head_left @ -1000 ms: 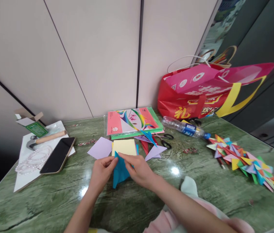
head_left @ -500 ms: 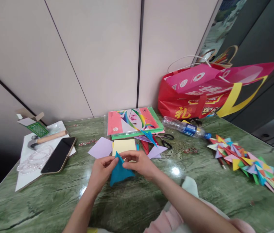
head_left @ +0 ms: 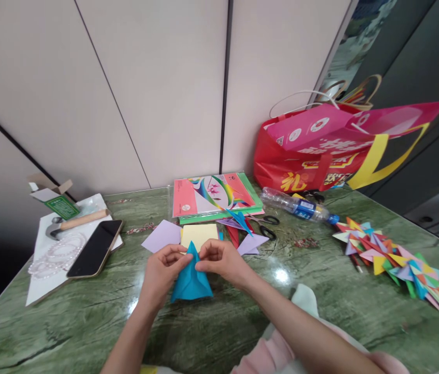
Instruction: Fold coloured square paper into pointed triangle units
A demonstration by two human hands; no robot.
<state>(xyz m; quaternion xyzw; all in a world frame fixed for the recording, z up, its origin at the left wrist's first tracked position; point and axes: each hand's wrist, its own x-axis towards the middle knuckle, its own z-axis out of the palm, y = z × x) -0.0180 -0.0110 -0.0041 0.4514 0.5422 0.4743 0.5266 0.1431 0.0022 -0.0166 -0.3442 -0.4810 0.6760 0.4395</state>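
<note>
A partly folded sheet of blue origami paper [head_left: 192,285] stands with its point upward between my hands, its wide lower edge toward me. My left hand [head_left: 164,271] pinches its left side near the top between thumb and fingers. On the other side, my right hand [head_left: 220,261] grips it close to the same tip, fingers bent. Just behind lies a stack of pale yellow square paper [head_left: 199,234], partly covered by my hands. A lilac sheet [head_left: 163,237] rests to its left, and folded lilac paper [head_left: 251,243] lies to its right.
Black-handled scissors [head_left: 268,227] lie beside a paper pack [head_left: 214,195]. At the right are a plastic bottle [head_left: 301,206], colourful folded paper pieces [head_left: 394,259] and a red bag [head_left: 313,161]. Leftward sit a phone [head_left: 95,249], a hammer [head_left: 81,221] and a small green box [head_left: 62,206].
The blue paper has turned to face me more squarely, its lower edge shifting slightly left and its creased front showing. Both hands keep their pinch near the tip.
</note>
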